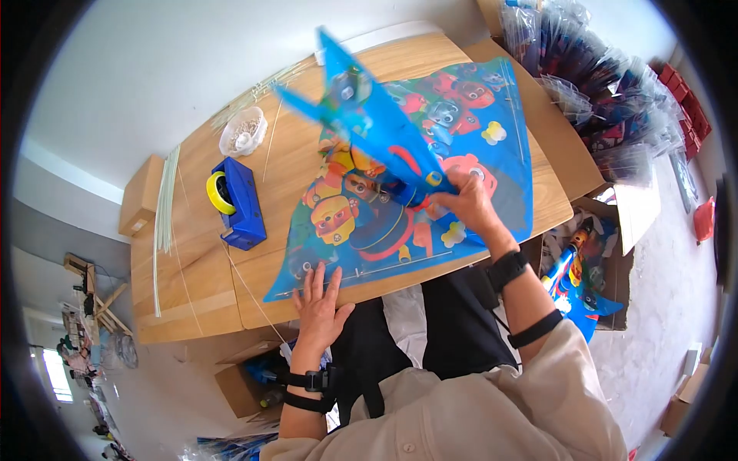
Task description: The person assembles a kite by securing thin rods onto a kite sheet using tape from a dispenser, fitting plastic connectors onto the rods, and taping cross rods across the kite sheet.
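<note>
A blue kite sheet [384,230] printed with colourful cartoon characters lies spread over the table's near side, thin pale rods along its edges. My left hand [319,307] rests on its near left corner, fingers spread and palm partly past the table edge. My right hand [469,201] is closed on the narrow end of a folded blue printed piece [384,131], raised over the sheet. Its far end splits into two pointed tips, slightly blurred. I cannot tell whether this piece is joined to the sheet beneath.
Left of the sheet stand a blue tape dispenser [247,203] with yellow tape and a white dish [244,131] of small parts. Thin pale rods [167,200] lie at the table's left. An open carton [615,276] at right holds printed pieces; plastic-wrapped bundles [592,77] stand behind.
</note>
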The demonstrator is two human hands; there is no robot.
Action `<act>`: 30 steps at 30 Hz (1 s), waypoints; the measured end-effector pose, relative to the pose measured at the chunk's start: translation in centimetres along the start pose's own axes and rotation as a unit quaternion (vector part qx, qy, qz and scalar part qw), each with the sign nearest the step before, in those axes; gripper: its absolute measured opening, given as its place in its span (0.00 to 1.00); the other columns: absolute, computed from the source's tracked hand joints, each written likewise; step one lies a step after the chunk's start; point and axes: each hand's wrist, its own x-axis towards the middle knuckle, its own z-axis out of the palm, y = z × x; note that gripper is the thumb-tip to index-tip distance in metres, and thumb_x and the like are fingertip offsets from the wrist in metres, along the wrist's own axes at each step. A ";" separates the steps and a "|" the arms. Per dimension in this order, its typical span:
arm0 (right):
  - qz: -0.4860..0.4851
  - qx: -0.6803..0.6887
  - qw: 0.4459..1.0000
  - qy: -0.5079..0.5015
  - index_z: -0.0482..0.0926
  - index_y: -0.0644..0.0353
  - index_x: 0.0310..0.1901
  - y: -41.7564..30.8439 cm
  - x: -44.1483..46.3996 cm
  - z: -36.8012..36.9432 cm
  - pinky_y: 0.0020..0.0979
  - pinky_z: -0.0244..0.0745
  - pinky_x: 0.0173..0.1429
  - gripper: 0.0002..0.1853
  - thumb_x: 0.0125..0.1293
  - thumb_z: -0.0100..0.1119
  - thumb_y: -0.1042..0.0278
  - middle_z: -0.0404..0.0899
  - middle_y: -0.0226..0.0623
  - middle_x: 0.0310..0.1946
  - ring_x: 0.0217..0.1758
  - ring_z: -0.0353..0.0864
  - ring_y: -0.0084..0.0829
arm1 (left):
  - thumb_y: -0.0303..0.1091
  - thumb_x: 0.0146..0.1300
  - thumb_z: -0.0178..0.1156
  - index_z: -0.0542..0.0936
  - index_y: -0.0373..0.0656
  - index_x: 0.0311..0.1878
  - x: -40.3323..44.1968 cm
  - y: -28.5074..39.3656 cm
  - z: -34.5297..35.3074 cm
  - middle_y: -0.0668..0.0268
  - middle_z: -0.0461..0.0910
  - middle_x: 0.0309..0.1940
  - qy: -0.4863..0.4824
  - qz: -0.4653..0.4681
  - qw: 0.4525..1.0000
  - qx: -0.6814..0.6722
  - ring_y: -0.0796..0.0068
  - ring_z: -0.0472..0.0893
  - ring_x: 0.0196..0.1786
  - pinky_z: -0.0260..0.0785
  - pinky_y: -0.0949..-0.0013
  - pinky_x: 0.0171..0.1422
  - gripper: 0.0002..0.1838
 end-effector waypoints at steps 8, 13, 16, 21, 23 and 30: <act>-0.091 -0.145 0.985 -0.003 0.79 0.65 0.36 -0.8 -5.6 -0.3 0.33 0.74 0.42 0.14 0.48 0.69 0.69 0.80 0.40 0.30 0.36 0.80 0.35 | 0.31 0.49 0.64 0.73 0.43 0.51 -1.7 -2.6 2.3 0.55 0.71 0.50 0.180 0.020 0.978 -0.104 0.55 0.70 0.55 0.59 0.49 0.60 0.23; -0.042 -0.443 0.850 0.283 0.74 0.65 0.41 1.8 -6.7 -7.5 0.41 0.68 0.51 0.17 0.50 0.65 0.69 0.75 0.47 0.39 0.46 0.72 0.47 | 0.28 0.49 0.61 0.76 0.38 0.35 -1.8 -2.8 -2.4 0.56 0.78 0.34 0.254 -0.098 0.935 -0.229 0.56 0.77 0.40 0.68 0.59 0.49 0.09; 0.065 -0.515 0.808 0.279 0.72 0.67 0.43 3.4 -6.9 -10.2 0.43 0.69 0.51 0.22 0.48 0.66 0.65 0.75 0.50 0.38 0.46 0.73 0.50 | 0.34 0.51 0.64 0.77 0.36 0.40 4.4 -3.4 -4.5 0.51 0.77 0.41 0.294 -0.084 0.940 -0.153 0.55 0.76 0.47 0.67 0.58 0.53 0.15; 0.199 -0.459 0.832 0.241 0.74 0.66 0.42 3.3 -4.8 -10.3 0.44 0.71 0.47 0.23 0.45 0.68 0.64 0.78 0.49 0.34 0.43 0.77 0.51 | 0.40 0.41 0.72 0.78 0.33 0.42 11.5 -4.5 -3.7 0.45 0.76 0.49 0.057 -0.226 0.971 0.063 0.57 0.77 0.52 0.68 0.63 0.53 0.26; 0.203 -0.470 0.817 0.265 0.75 0.65 0.40 3.2 -3.8 -10.3 0.44 0.72 0.45 0.21 0.43 0.67 0.65 0.79 0.49 0.32 0.41 0.78 0.51 | 0.39 0.38 0.73 0.79 0.32 0.39 12.8 -5.0 -3.6 0.46 0.78 0.43 0.035 -0.265 0.964 0.000 0.58 0.79 0.46 0.69 0.63 0.48 0.26; 0.151 -0.384 0.878 0.244 0.77 0.65 0.30 3.3 -1.3 -10.6 0.43 0.72 0.41 0.12 0.40 0.64 0.71 0.79 0.51 0.30 0.39 0.78 0.51 | 0.33 0.37 0.71 0.79 0.35 0.25 11.3 -8.2 -0.4 0.56 0.78 0.23 0.069 -0.146 0.976 -0.145 0.60 0.77 0.26 0.68 0.62 0.32 0.14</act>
